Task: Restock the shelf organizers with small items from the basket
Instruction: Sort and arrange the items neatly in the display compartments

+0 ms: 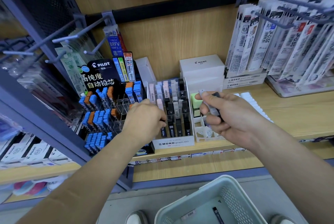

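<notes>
Head view: the right hand (233, 115) grips some lead cases (211, 108), their long axis running from 11 to 5 o'clock. The MONO organizer (173, 143) lies just beside them at 9 o'clock. The left hand (144, 120) curls at the organizer's front-left slots; whether it holds anything, I cannot tell. The basket (233, 196) is at 6 o'clock.

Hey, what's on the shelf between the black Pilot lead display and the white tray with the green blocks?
The MONO graph MG organizer, filled with lead cases, stands between them in the head view.
</notes>
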{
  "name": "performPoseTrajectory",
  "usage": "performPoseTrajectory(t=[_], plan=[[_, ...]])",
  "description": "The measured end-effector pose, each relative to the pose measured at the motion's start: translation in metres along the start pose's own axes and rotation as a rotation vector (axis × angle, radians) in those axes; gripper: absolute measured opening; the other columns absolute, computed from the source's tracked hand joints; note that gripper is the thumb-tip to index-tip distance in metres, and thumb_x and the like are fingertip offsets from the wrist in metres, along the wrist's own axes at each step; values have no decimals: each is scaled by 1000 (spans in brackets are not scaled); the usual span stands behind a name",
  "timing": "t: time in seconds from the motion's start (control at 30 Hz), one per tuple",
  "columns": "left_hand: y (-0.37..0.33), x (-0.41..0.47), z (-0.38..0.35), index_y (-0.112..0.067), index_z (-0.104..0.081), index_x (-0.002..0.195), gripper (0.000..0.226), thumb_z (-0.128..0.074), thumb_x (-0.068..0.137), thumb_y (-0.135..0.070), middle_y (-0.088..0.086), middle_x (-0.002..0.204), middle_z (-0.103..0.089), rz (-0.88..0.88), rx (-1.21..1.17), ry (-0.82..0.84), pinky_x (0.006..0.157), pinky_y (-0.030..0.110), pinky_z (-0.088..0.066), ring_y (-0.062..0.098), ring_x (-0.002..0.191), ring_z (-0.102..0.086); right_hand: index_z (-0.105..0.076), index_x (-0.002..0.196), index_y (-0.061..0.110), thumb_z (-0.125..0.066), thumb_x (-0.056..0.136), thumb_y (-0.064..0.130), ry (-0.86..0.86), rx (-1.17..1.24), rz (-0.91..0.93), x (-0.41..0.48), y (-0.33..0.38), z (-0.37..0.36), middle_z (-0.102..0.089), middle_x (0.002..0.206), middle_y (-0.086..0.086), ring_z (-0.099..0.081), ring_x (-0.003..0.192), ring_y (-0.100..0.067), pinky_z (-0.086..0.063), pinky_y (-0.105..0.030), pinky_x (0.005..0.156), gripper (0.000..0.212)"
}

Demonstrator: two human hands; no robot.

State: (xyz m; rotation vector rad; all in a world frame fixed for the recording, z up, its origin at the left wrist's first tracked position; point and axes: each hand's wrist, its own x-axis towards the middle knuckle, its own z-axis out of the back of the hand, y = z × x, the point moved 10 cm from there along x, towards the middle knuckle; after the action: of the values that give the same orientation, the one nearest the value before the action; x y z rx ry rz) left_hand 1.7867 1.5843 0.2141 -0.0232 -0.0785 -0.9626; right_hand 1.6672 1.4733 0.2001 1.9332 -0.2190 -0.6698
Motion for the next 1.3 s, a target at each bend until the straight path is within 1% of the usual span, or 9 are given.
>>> performPoseTrajectory(t=[0.27,0.43,0.53,0.63,0.7,0.8,0.93,1.1,1.3], plan=[[-4,2,-13,-32,-67,106,18,-56,92,-37,-8,94,-66,-39,226,14,83,34,-30,17,105,-46,-63,110,4,-48,96,0,38,-15,-84,-2,-8,-3,-71,79,-9,-48,49,-10,-24,-14,33,21],[-6,4,-15,-31,-66,105,19,-57,90,-39,-11,97,-64,-70,258,-14,76,33,-26,16,101,-44,-56,103,14,-54,97,5,110,-70,-90,-7,-8,-12,-75,103,-8,-54,50,-10,-21,-13,35,11],[-2,2,6,-30,-69,105,18,-57,92,-37,-10,96,-67,-16,-78,-95,79,30,-38,12,94,-48,-55,112,12,-58,95,12,128,-135,-74,-7,-7,-13,-75,102,-7,-50,47,-8,-21,-13,34,18],[3,-4,29,-22,-70,107,19,-62,91,-28,-10,88,-70,93,-816,-135,73,22,-52,3,76,-61,-57,110,9,-63,92,15,127,-229,-48,-7,-7,-15,-76,93,-10,-41,42,-9,-19,-14,34,20],[-8,-8,35,-19,-71,107,20,-61,90,-22,-2,85,-72,97,-1129,-86,69,23,-55,6,69,-63,-58,99,10,-66,90,16,120,-300,-23,-8,-7,-17,-75,83,-11,-37,40,-9,-20,-15,35,14],[-20,-12,39,-15,-74,95,12,-70,83,-13,7,83,-74,89,-1185,-51,70,27,-58,20,71,-66,-58,83,15,-72,85,17,94,-339,13,-7,-5,-19,-73,73,-9,-34,37,-9,-21,-16,36,14],[-16,-16,28,-3,-72,88,10,-74,79,-7,14,75,-72,180,-1244,34,61,24,-56,18,64,-65,-64,80,10,-75,81,14,40,-274,75,-6,5,-14,-71,73,-8,-34,38,-7,-20,-15,34,11],[-34,-26,10,-2,-70,83,10,-74,81,-11,17,74,-70,182,-1230,193,66,26,-57,18,66,-65,-64,80,14,-75,81,17,-5,-234,74,-4,5,-6,-52,56,7,-33,45,-7,-21,-16,35,12],[-19,-23,26,-2,-63,95,18,-70,83,-14,15,76,-70,226,-1287,60,65,27,-58,16,65,-67,-65,90,7,-73,83,17,45,-271,79,-1,0,-16,-37,61,1,-27,48,-9,-21,-16,35,14]])
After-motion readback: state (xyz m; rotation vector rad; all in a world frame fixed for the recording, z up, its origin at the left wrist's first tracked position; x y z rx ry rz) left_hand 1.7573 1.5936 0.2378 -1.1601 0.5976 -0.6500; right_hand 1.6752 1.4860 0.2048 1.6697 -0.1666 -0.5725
